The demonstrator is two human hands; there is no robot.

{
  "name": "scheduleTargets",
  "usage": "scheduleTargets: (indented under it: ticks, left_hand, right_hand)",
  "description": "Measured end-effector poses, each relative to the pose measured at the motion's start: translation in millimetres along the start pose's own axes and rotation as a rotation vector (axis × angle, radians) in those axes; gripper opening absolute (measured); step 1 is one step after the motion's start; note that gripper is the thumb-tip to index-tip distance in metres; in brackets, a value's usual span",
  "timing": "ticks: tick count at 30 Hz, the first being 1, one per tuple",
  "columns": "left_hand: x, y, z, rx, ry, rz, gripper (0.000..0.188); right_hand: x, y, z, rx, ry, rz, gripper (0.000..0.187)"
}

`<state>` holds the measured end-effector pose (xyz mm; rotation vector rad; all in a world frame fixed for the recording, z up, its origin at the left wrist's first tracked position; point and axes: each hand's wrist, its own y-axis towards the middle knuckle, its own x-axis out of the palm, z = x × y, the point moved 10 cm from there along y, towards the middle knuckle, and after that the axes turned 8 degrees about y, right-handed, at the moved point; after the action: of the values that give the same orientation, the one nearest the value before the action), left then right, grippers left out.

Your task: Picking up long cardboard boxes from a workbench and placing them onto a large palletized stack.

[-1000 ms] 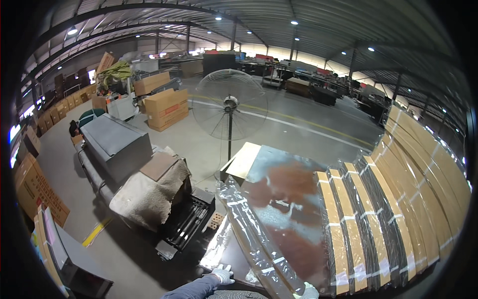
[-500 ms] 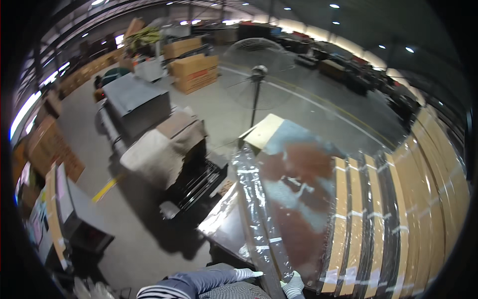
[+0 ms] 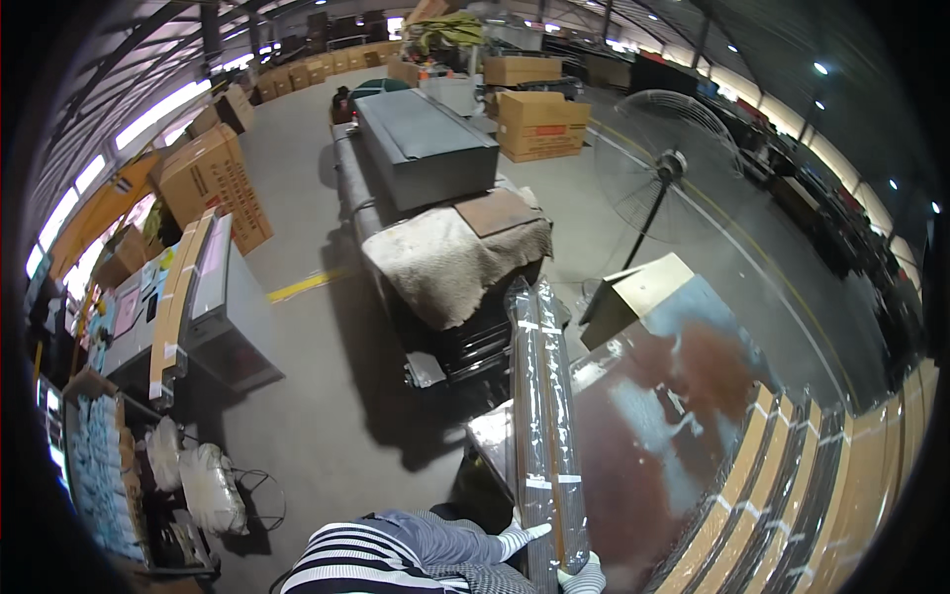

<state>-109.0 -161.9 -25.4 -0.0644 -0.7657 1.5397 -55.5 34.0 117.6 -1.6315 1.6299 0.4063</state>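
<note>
A long, narrow bundle (image 3: 545,416) of dark strips in shiny clear plastic, bound with white bands, lies lengthwise in front of me. At its near end my left hand (image 3: 522,536), in a pale striped glove, grips the left side. My right hand (image 3: 582,576), gloved alike, closes round the right side close to the lower edge of the picture. The undersides of both hands are hidden. Beneath and beside the bundle is a worktable (image 3: 643,465) with a worn, reddish-brown and bluish top. The bundle's far end reaches past the table's left side toward a cloth-draped stand.
Tan, plastic-wrapped long packs (image 3: 782,495) stand in a row at right. Beyond the table are an open carton (image 3: 633,297) and a pedestal fan (image 3: 671,166). A grey cabinet (image 3: 426,148) sits past the draped cloth (image 3: 455,252). At left stands a table (image 3: 233,322) holding long packs.
My view has swung left, so the scene shifts rightward and more of the left side shows. The bundle now points straighter ahead, its far end nearer the draped stand. Both hands keep their hold.
</note>
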Motion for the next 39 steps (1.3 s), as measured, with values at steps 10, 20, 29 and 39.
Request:
scheduleTargets:
  ticks: [10, 20, 29, 39]
  left_hand:
    - [-74, 47, 160, 0.023, -0.074, 0.297, 0.116]
    - [-139, 119, 223, 0.161, -0.187, 0.254, 0.121]
    - [-126, 93, 266, 0.107, -0.314, 0.177, 0.096]
    - [-144, 145, 280, 0.263, -0.187, 0.328, 0.067]
  right_hand:
    - [30, 126, -168, -0.312, -0.146, -0.101, 0.078]
    - [68, 180, -257, -0.432, -0.262, -0.076, 0.074]
    - [74, 193, -263, -0.346, -0.278, -0.095, 0.081]
    - [65, 228, -313, -0.354, -0.096, -0.058, 0.061]
